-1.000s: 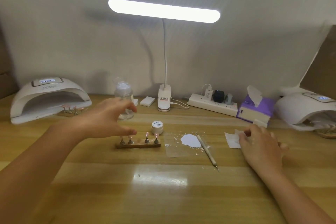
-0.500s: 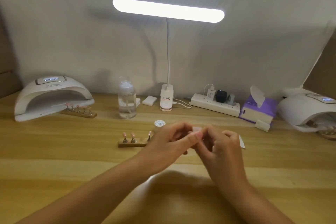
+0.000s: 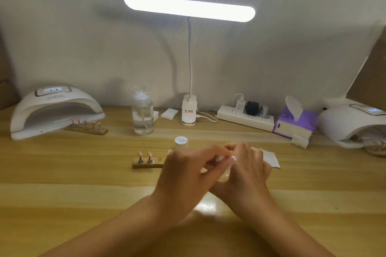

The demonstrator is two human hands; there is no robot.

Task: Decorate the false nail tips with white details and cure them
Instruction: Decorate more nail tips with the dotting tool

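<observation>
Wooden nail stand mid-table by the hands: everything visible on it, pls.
The wooden nail stand is a narrow brown strip lying flat on the table, long side across the view. Two metal pegs stand upright near its left end, each topped with a pink nail tip. Its right part is hidden behind the left hand; contact cannot be told.

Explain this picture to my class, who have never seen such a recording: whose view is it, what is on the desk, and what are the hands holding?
One camera on a person's head looks down at their bare hands; there is no robot. On the wooden desk stand a wooden strip holding pink nail tips, a small white-lidded jar, a white dome curing lamp, a clear plastic bottle and a lit white bar lamp. The left hand and right hand meet fingertip to fingertip; anything pinched is too blurred to name.
</observation>
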